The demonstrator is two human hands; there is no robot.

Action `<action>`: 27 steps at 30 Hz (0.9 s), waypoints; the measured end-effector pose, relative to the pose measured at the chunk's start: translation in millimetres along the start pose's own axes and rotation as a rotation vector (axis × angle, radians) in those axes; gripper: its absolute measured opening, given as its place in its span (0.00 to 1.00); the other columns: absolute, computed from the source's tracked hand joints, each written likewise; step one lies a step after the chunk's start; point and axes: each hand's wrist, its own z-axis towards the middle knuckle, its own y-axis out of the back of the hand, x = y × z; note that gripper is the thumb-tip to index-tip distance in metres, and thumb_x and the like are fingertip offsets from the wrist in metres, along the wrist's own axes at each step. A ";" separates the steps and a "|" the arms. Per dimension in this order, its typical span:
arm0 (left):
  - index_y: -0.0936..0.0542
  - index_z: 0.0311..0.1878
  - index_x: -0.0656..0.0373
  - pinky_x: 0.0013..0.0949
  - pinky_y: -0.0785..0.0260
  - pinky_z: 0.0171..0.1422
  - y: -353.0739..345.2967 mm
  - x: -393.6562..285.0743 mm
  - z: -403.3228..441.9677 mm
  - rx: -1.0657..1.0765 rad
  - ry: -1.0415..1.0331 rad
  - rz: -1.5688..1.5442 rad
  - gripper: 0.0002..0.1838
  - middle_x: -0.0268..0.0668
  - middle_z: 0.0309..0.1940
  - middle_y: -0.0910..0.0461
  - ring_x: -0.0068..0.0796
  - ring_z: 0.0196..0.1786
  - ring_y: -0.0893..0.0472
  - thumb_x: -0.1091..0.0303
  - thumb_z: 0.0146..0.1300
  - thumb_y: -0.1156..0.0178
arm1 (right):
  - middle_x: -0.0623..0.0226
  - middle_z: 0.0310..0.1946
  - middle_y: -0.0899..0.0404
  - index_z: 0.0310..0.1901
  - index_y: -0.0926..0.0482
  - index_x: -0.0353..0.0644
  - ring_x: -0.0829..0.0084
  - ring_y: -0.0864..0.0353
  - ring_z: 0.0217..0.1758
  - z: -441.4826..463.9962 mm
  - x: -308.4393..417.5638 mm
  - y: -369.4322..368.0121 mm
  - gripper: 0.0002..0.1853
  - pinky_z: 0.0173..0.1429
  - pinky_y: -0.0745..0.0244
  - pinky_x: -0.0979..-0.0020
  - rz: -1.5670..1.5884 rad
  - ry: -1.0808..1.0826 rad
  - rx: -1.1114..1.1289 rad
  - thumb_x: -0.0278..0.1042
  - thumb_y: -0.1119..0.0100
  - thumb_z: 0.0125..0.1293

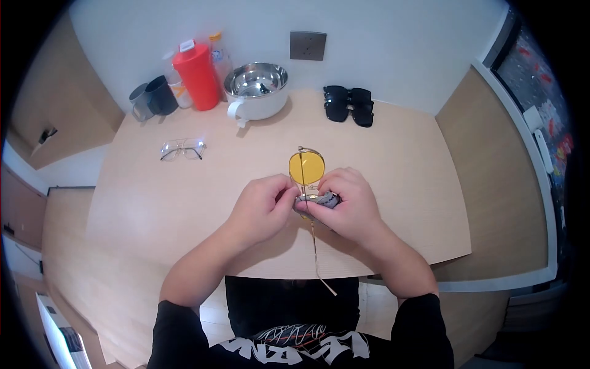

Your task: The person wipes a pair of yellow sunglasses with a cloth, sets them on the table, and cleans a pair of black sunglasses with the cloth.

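A pair of yellow-tinted glasses (306,167) with a thin gold frame is held upright, one lens above the other, over the front part of the table. One thin temple arm hangs down past the table's front edge. My left hand (265,206) is closed in a pinch at the frame's left side, near the bridge. My right hand (349,206) is closed on a grey cleaning cloth (326,200), folded about the lower lens, its thumb pressed on the cloth. Fingers and cloth hide most of that lower lens.
Clear glasses (183,149) lie on the table (160,203) at left. Dark sunglasses (349,106) rest at the back right. Along the wall stand a steel-lined white bowl (261,101), a red bottle (198,80), other bottles, a dark mug (162,96) and a grey mug (141,103).
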 end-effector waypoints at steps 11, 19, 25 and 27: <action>0.22 0.37 0.68 0.30 0.27 0.38 -9.1 -33.4 6.7 -0.075 -0.062 -0.069 0.07 0.40 0.27 0.19 0.28 0.31 0.19 0.74 0.69 0.45 | 0.63 0.27 0.25 0.28 0.24 0.41 0.63 0.25 0.31 1.1 -0.3 16.4 0.18 0.35 0.30 0.65 0.135 -0.077 -0.152 0.36 0.21 0.45; 0.21 0.36 0.60 0.22 0.33 0.32 6.0 -23.9 14.2 0.235 0.189 -0.305 0.04 0.32 0.30 0.18 0.16 0.29 0.24 0.73 0.68 0.42 | 0.62 0.29 0.25 0.28 0.26 0.41 0.60 0.25 0.33 3.7 -6.0 25.2 0.19 0.35 0.30 0.64 0.112 -0.044 -0.088 0.35 0.20 0.43; 0.21 0.40 0.62 0.22 0.33 0.34 -1.7 -16.7 5.9 0.093 0.260 -0.492 0.05 0.33 0.31 0.18 0.17 0.29 0.26 0.72 0.71 0.44 | 0.63 0.29 0.27 0.29 0.26 0.40 0.61 0.27 0.31 5.7 0.7 24.3 0.21 0.35 0.30 0.63 0.251 -0.342 -0.090 0.37 0.19 0.42; 0.22 0.41 0.63 0.23 0.33 0.36 -10.1 -13.3 0.9 0.018 0.215 -0.556 0.06 0.34 0.32 0.19 0.18 0.31 0.26 0.72 0.72 0.45 | 0.63 0.28 0.28 0.29 0.26 0.40 0.61 0.28 0.31 5.3 -0.6 21.0 0.22 0.35 0.30 0.63 0.286 -0.353 -0.157 0.38 0.19 0.41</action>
